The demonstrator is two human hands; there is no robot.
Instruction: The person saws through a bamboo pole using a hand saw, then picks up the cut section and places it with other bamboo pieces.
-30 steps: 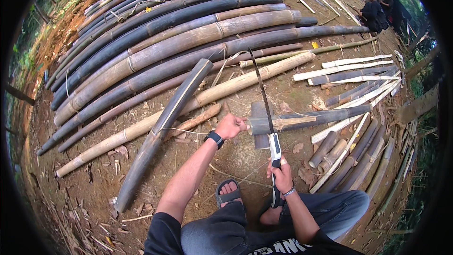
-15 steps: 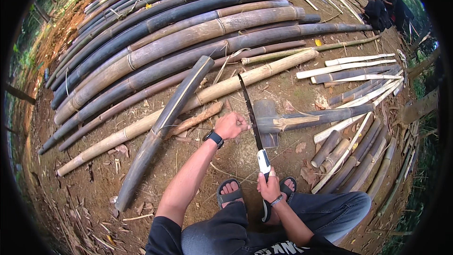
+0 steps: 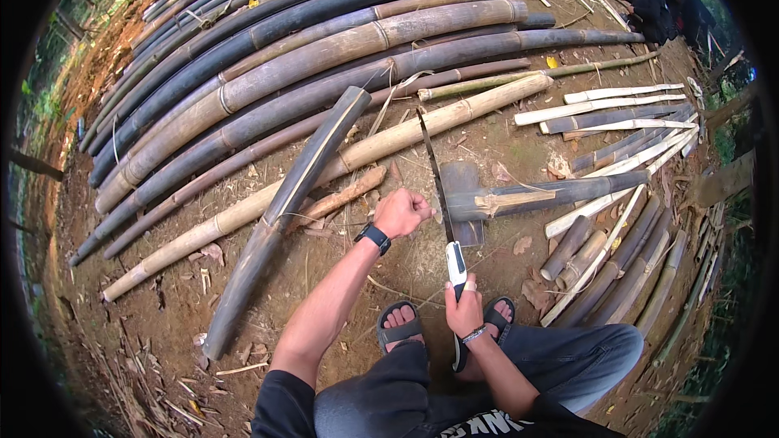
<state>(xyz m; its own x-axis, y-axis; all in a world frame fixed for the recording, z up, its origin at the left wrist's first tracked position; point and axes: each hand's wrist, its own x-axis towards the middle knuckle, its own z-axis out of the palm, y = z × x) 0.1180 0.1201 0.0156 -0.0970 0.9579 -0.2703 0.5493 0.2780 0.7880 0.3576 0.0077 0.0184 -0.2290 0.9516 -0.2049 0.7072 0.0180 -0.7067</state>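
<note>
My right hand grips the white and black handle of a hand saw, whose long dark toothed blade points up and away from me. Just left of the blade is my left hand, its fingers pinched together. Whatever may be between those fingertips is too small to make out. Right of the blade, a dark bamboo pole with a pale split patch has its near end resting across a short dark bamboo piece. The blade passes in front of that end; whether it touches cannot be seen.
Many long bamboo poles lie side by side across the far ground. A pale pole crosses under a dark, slit pole at left. Cut bamboo lengths and pale strips lie at right. A person is at the far right.
The view has shifted slightly. My left hand stays pinched beside the blade, and my right hand keeps its grip on the saw, which has barely moved.
</note>
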